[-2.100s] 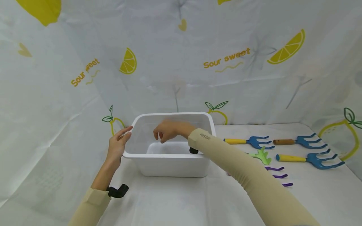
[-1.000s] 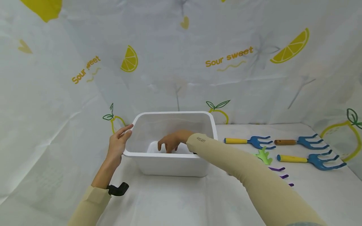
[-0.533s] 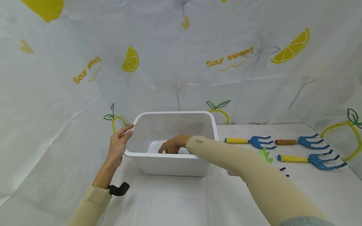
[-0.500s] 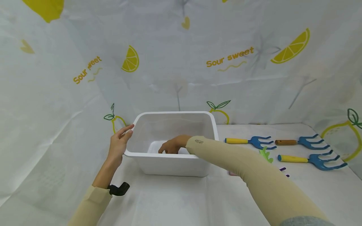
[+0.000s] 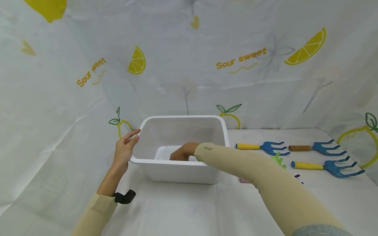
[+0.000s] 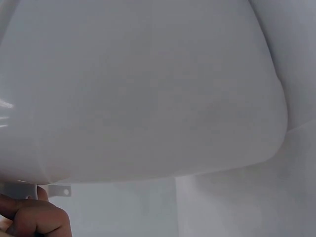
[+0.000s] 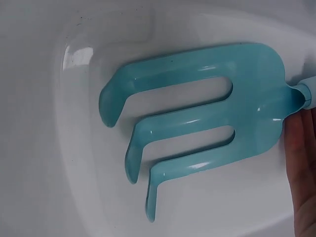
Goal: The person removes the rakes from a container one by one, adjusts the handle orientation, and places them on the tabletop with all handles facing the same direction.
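A white plastic tub (image 5: 180, 172) stands in front of me. My left hand (image 5: 123, 151) grips its left rim, with the fingertips at the upper corner. In the left wrist view, bent fingers (image 6: 42, 219) show below the tub's smooth outer wall. My right hand (image 5: 183, 152) reaches down inside the tub, its fingers hidden behind the front wall in the head view. The right wrist view shows a teal three-pronged hand rake (image 7: 256, 98) on the tub's floor. The right hand's fingers (image 7: 298, 158) tuck under the rake's neck, where the handle begins; most of the handle is out of frame.
To the right lie hand rakes with blue heads, one with a yellow handle (image 5: 248, 146), one brown-handled (image 5: 300, 148), and a larger yellow-handled one (image 5: 307, 165). A green rake head (image 5: 278, 159) and purple tips are partly hidden by the right sleeve. A lemon-print sheet hangs behind.
My right hand has gone down from above the tub's floor, its fingers passing out of sight behind the front wall. The left hand has stayed on the rim.
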`<state>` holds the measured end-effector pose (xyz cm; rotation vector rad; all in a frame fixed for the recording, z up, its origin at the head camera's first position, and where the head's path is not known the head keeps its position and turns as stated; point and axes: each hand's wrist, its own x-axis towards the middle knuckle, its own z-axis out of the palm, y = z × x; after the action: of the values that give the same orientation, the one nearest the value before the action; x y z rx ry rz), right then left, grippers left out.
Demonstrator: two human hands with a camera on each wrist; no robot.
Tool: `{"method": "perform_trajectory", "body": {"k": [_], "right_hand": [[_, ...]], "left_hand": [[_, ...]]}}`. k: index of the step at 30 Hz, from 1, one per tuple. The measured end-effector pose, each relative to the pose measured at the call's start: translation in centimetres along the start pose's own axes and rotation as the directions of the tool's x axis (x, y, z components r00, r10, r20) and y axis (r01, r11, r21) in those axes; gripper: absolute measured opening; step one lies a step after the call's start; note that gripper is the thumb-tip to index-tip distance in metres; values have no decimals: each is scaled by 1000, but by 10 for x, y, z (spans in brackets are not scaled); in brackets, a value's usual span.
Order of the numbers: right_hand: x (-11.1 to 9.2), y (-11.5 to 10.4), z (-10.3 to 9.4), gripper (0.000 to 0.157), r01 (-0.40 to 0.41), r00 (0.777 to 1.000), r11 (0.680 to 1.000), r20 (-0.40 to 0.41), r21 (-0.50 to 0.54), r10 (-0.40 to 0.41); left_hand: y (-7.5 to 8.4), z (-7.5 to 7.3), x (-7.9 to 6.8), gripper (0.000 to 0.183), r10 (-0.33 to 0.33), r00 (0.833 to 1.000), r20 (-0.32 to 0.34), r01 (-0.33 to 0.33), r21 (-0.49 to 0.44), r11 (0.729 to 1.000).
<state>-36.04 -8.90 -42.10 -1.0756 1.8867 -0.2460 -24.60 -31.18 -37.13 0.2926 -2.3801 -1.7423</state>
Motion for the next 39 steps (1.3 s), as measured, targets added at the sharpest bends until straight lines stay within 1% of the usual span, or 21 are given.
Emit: {"method": "perform_trajectory", "body": {"k": [2, 5, 8, 12, 15, 19, 20, 21, 24, 26, 30, 34, 39], "right_hand": [[-2, -1, 1, 24, -4, 1000, 999, -11, -37, 4], [-6, -5, 2, 26, -4, 1000, 998, -17, -65, 3], [-9, -7, 2, 34, 5, 999, 995, -34, -97, -8], [-10, -8, 0, 43, 7, 998, 996, -60, -85, -12], [-10, -8, -3, 39, 20, 996, 995, -81, -99, -29], [-9, -9, -7, 30, 36, 992, 978, -107, -207, -60], [-10, -10, -8, 29, 35, 992, 976, -112, -214, -60], [-10, -10, -9, 27, 34, 992, 978, -114, -204, -58], [-12, -10, -12, 23, 38, 991, 991, -123, -129, -54], [-14, -11, -15, 24, 54, 990, 995, -125, -80, -64], [-18, -15, -22, 26, 85, 987, 995, -132, -60, -92], [-22, -18, -27, 28, 77, 983, 992, -157, -96, -92], [-29, -21, -32, 33, 50, 970, 980, -224, -194, -94]], "left_hand": [[0, 0, 0, 46, -3, 1000, 0, 3, -4, 1000], [0, 1, 1, 46, -11, 1000, -1, 11, -10, 1000], [1, 1, 1, 46, -15, 1000, -3, 15, -10, 1000], [1, 0, 1, 46, -11, 1000, -1, 11, -4, 1000], [1, 0, 1, 47, -3, 1000, 2, 3, 6, 1000], [1, 0, 1, 45, -1, 1000, -4, 1, -1, 1000], [1, 0, 1, 45, -1, 1000, -6, 1, -4, 1000], [1, 0, 1, 45, -2, 1000, -8, 2, -7, 1000], [0, 1, 1, 45, -6, 1000, -7, 6, -12, 1000], [-1, 0, 1, 45, -6, 1000, -8, 6, -12, 1000], [-2, 0, 1, 46, -1, 1000, -1, 1, -12, 1000], [-2, -1, 0, 47, 5, 1000, 7, -5, -6, 1000], [0, -2, -2, 47, 5, 1000, 12, -5, -5, 1000]]}}
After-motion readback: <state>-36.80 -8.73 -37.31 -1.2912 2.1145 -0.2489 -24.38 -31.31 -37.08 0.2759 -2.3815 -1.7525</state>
